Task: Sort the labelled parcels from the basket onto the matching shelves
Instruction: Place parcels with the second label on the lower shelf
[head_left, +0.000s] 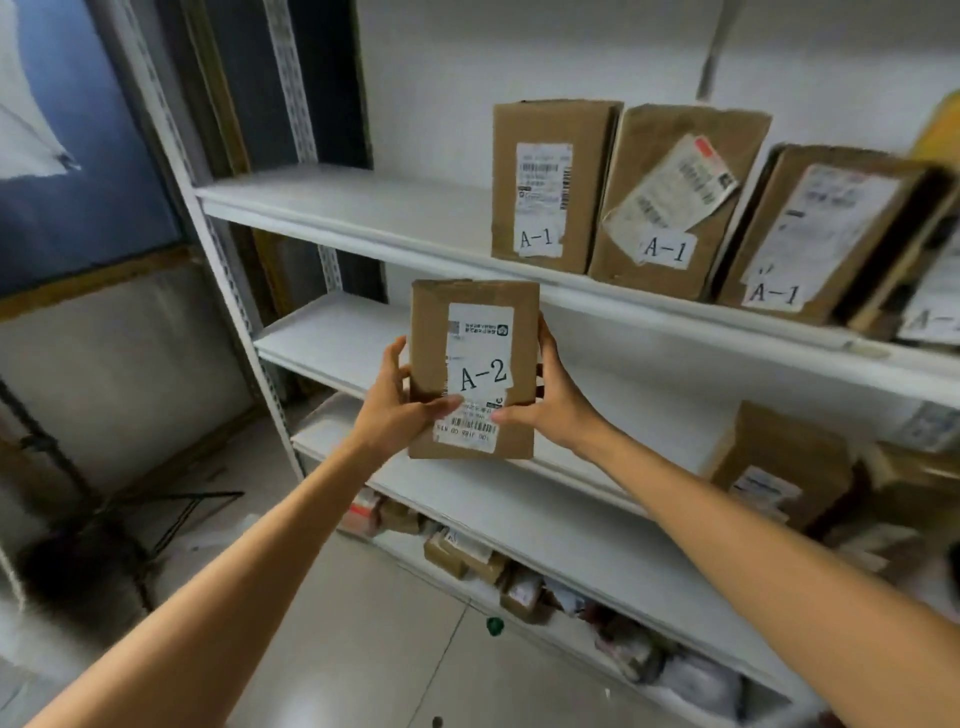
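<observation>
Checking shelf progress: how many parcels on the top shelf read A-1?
3, side by side on the top shelf: left parcel, middle parcel, right parcel. A fourth parcel at the right edge shows only a cut-off label.

A white metal shelf unit (332, 208) with perforated uprights stands against a plain white wall (441, 62). Left of the unit, a dark blue panel (104, 197) sits in a brownish wooden frame (104, 283), with a pale sheet (26, 130) across its upper left. In front of the unit the floor (363, 623) is pale glossy tile catching soft light. A black stand (171, 514) spreads thin legs left of the unit, and a small green object (494, 625) lies near its base.
</observation>
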